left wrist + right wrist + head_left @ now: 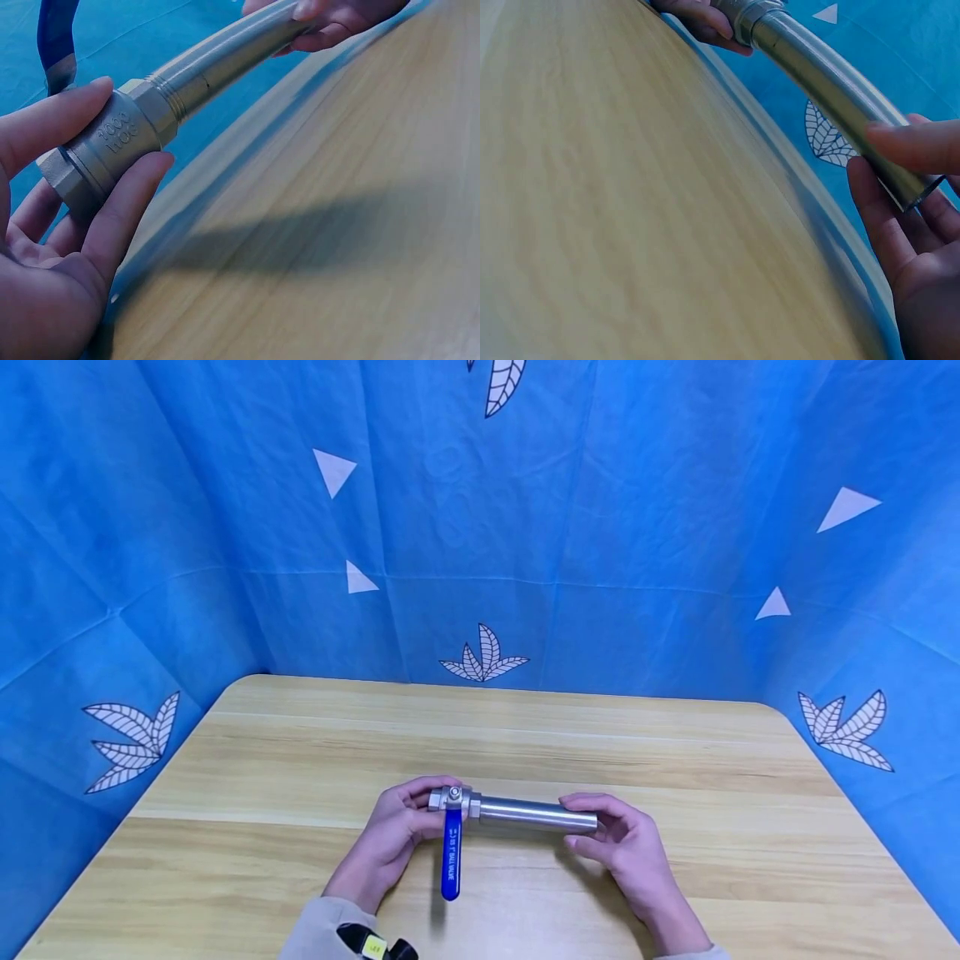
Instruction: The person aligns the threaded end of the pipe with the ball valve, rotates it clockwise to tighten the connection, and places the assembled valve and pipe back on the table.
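Note:
My left hand (395, 835) grips the metal body of a ball valve (112, 142), fingers and thumb curled round it. The valve's blue lever handle (451, 856) points toward me. A straight steel pipe (525, 812) extends rightward from the valve, its threaded end at the valve's hex collar; how deep the thread sits I cannot tell. Around the pipe's free end, my right hand (626, 852) has its thumb and fingers curled, as the right wrist view shows with the open pipe end (922, 193). Valve and pipe are held above the table, casting a shadow.
The light wooden table (300, 752) has rounded far corners. Blue cloth (465, 510) with white triangles and leaf prints hangs behind it and along both sides. A black strap with a yellow label (373, 947) sits on my left sleeve.

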Tool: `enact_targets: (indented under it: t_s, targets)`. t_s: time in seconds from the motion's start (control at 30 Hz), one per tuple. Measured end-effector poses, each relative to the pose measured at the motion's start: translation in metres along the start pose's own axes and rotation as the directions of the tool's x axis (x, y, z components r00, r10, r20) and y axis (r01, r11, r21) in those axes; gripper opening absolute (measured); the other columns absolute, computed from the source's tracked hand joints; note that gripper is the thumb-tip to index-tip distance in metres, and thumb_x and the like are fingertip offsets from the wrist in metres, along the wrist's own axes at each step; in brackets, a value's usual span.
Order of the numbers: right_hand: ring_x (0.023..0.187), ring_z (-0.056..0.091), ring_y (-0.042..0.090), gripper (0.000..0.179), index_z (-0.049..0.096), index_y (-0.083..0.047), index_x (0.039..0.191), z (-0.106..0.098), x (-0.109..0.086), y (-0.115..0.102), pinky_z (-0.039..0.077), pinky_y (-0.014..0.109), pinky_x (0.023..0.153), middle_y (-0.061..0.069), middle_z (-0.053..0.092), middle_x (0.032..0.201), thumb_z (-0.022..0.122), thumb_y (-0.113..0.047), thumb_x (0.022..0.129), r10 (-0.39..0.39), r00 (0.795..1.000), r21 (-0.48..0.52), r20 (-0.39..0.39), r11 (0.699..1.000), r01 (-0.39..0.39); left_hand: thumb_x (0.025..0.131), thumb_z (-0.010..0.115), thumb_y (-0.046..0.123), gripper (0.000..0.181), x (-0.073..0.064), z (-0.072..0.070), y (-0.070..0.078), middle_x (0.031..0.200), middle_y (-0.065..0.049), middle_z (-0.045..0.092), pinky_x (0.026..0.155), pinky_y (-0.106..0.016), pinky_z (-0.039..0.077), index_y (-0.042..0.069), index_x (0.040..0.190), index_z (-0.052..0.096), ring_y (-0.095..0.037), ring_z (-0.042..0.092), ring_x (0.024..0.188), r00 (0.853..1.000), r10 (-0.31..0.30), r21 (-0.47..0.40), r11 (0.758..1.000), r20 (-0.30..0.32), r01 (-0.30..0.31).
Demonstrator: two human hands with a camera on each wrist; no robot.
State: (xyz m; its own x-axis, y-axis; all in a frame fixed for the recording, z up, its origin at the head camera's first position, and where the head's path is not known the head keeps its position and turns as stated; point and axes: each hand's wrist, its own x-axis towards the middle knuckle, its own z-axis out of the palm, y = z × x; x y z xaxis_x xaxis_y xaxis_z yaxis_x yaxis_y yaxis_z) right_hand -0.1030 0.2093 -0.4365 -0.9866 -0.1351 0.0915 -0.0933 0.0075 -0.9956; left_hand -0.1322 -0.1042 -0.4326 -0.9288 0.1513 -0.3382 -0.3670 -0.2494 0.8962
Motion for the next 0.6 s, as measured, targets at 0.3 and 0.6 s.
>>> enact_targets:
  t_s: [0.3, 0.6]
  targets:
    - [0.102, 0.076, 0.011, 0.049, 0.072, 0.010, 0.123, 0.0019, -0.0007, -0.0039, 0.065, 0.025, 0.088, -0.003, 0.082, 0.115, 0.086, 0.010, 0.076, 0.047, 0.998, 0.005, -0.038, 0.999, -0.047, 0.078, 0.079, -0.010, 0.056, -0.0015, -0.0012, 0.0011, 0.129, -0.009, 0.078, 0.090, -0.033, 0.063, 0.003, 0.131, 0.073, -0.024, 0.073, 0.115, 1.000, 0.007, -0.005, 1.000, 0.024, -0.007]
    - [0.093, 0.076, 0.013, 0.046, 0.068, 0.012, 0.129, 0.0042, -0.0004, -0.0055, 0.067, 0.030, 0.082, 0.001, 0.080, 0.108, 0.082, 0.004, 0.086, 0.136, 0.989, 0.008, -0.063, 0.991, -0.136, 0.076, 0.079, -0.010, 0.055, -0.0011, -0.0036, 0.0009, 0.130, -0.008, 0.076, 0.096, -0.036, 0.062, 0.004, 0.128, 0.074, -0.026, 0.068, 0.120, 0.998, 0.026, -0.003, 1.000, 0.056, -0.026]
